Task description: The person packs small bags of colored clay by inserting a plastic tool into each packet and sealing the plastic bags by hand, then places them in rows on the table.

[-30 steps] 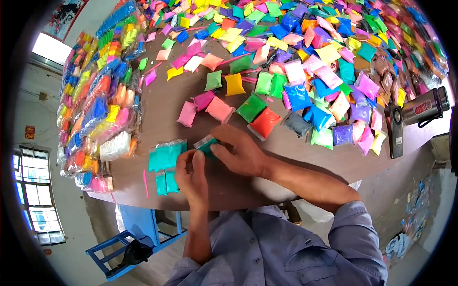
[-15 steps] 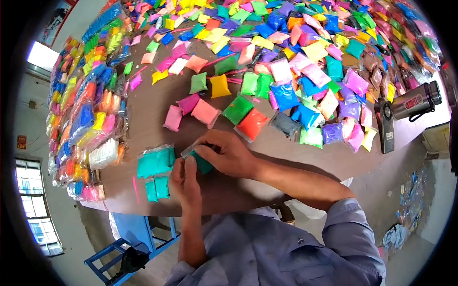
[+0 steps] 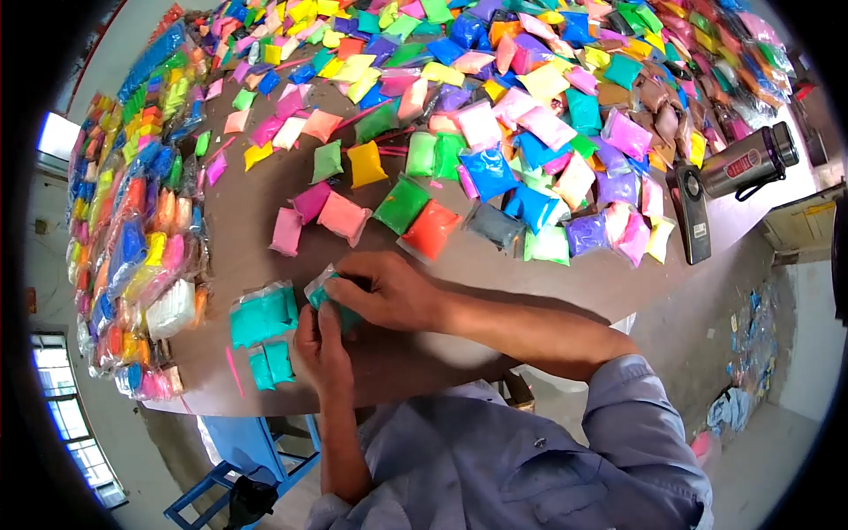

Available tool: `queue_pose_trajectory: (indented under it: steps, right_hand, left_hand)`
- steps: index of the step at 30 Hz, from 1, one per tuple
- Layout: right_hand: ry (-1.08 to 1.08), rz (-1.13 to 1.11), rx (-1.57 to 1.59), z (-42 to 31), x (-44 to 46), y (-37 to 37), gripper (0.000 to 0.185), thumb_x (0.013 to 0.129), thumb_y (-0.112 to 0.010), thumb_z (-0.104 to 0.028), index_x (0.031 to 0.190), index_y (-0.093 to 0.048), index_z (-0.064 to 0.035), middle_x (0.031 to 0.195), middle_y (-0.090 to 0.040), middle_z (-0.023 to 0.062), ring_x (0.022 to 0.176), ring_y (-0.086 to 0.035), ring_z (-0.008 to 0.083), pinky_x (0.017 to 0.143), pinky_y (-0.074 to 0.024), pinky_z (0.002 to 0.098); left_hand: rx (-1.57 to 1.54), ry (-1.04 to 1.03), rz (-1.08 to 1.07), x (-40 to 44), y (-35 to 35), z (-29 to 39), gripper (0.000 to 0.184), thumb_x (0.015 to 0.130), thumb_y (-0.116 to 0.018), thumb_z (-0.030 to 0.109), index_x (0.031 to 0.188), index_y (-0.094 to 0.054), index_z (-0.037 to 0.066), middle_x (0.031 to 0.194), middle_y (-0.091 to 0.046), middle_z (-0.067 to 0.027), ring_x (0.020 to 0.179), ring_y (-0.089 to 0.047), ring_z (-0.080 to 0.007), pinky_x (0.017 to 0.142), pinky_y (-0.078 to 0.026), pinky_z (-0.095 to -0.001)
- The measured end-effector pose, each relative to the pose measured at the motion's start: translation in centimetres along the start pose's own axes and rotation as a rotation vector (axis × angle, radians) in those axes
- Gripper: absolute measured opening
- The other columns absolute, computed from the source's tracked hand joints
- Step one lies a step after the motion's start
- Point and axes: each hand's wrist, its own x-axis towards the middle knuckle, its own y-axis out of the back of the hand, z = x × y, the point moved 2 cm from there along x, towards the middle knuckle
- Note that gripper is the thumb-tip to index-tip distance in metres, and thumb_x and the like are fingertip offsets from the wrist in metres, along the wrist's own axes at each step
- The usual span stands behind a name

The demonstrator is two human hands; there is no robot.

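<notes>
Both of my hands grip one small teal packet [image 3: 319, 289] in clear plastic, close to the table's near edge. My left hand [image 3: 325, 353] is closed with its thumb against the packet's lower side. From the right, my right hand [image 3: 389, 290] pinches the packet's upper part between thumb and fingers. Much of the packet is hidden behind the fingers. Just left of my hands lies a larger group of teal packets [image 3: 263, 316], and below it a smaller teal pair [image 3: 271, 365]. Beyond my hands are a salmon packet [image 3: 342, 218] and a red packet [image 3: 430, 230].
Many coloured packets [image 3: 481, 124] cover the far and right parts of the brown table [image 3: 247, 208]. Bagged packets are stacked along the left edge [image 3: 141, 256]. A metal flask [image 3: 749, 163] and a black handheld device [image 3: 689, 214] lie at the right. A blue stool [image 3: 252, 442] stands below.
The view has shifted, so the table's things appear further left. My hands still hold the teal packet, and its clear plastic end now shows more above my left thumb.
</notes>
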Motion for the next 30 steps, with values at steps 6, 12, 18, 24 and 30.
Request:
queue_pose_trajectory:
  steps: [6,12,18,24,30]
  right_hand:
    - [0.183,0.113,-0.115,0.2,0.1,0.0,0.023,0.101,-0.064,-0.018,0.092,-0.063,0.0025,0.077,-0.059,0.0117,0.07,-0.052,0.0135,0.062,-0.0443,0.0335]
    - [0.175,0.051,-0.164,-0.6,-0.2,0.1,0.022,0.101,-0.065,-0.02,0.095,-0.062,0.0015,0.075,-0.058,0.013,0.066,-0.053,0.0177,0.059,-0.044,0.0361]
    - [0.133,0.064,-0.155,-0.3,-0.1,0.1,0.024,0.102,-0.065,-0.022,0.095,-0.06,0.0012,0.074,-0.056,0.0133,0.066,-0.051,0.0142,0.059,-0.0434,0.0359]
    - [0.071,0.075,-0.093,-0.4,-0.1,0.2,0.024,0.102,-0.064,-0.021,0.098,-0.058,0.0014,0.075,-0.057,0.0144,0.068,-0.052,0.0142,0.06,-0.0447,0.036]
    - [0.105,0.021,-0.142,-0.5,-0.3,0.2,0.022,0.101,-0.064,-0.018,0.101,-0.054,0.0013,0.077,-0.057,0.0157,0.07,-0.054,0.0149,0.062,-0.0462,0.0357]
  left_hand:
    - [-0.078,-0.014,-0.277,0.4,1.2,-1.0,0.031,0.108,-0.056,0.023,0.128,-0.065,0.002,0.099,-0.066,0.0017,0.087,-0.056,-0.0052,0.071,-0.046,-0.0232]
    - [-0.01,-0.014,-0.274,0.3,1.1,-0.4,0.028,0.108,-0.056,0.024,0.124,-0.067,0.003,0.089,-0.062,0.004,0.076,-0.052,-0.0048,0.063,-0.041,-0.0227]
    - [-0.18,0.069,-0.299,0.5,1.1,-0.7,0.022,0.108,-0.056,0.024,0.111,-0.066,0.005,0.084,-0.059,0.0038,0.067,-0.049,-0.0059,0.057,-0.038,-0.0236]
    - [-0.133,0.032,-0.238,0.4,0.4,-0.2,0.027,0.107,-0.058,0.027,0.088,-0.059,0.007,0.068,-0.054,0.0019,0.059,-0.047,-0.0066,0.054,-0.038,-0.0241]
    - [-0.149,0.058,-0.211,0.7,1.1,-1.5,0.028,0.107,-0.057,0.026,0.088,-0.059,0.007,0.066,-0.051,0.0019,0.058,-0.045,-0.0061,0.054,-0.037,-0.0247]
